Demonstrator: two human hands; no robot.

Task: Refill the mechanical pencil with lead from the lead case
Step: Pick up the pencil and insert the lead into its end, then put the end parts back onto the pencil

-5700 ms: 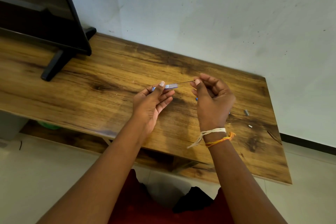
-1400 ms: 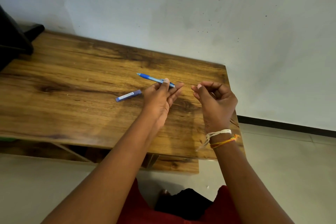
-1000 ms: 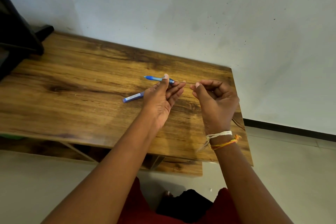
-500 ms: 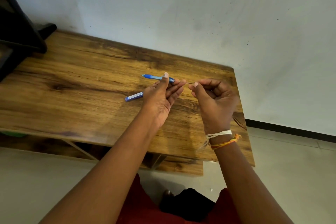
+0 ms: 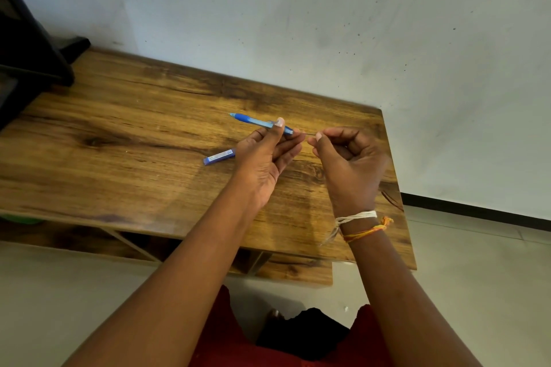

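Closest to the camera, two bare forearms reach out over a red garment, the right wrist tied with white and orange threads (image 5: 359,223). Past them, the left hand (image 5: 262,158) is curled around the blue plastic mechanical pencil (image 5: 259,121), thumb pressed on top of the barrel and fingers underneath, tip pointing away to the left, the open rear end facing the other hand. The right hand (image 5: 348,161) is closed into a fine pinch, thumb and forefinger nipping a thin dark stick of lead (image 5: 308,134) that bridges the short gap to the pencil's rear end. Whether the lead is already inside the barrel is too fine to tell.

That lead looks close to weightless and stiff, but brittle; any sideways bend would likely snap it. Best held near the entering end, kept in line with the barrel and fed gently. The pencil itself is light, rigid and smooth; a mid-barrel grip like this one steadies it well.

Just beyond the left hand, the small blue rectangular lead case (image 5: 219,156) lies flat on the wood-grain tabletop (image 5: 125,164), untouched. Farthest back stands a scuffed white wall (image 5: 328,24).
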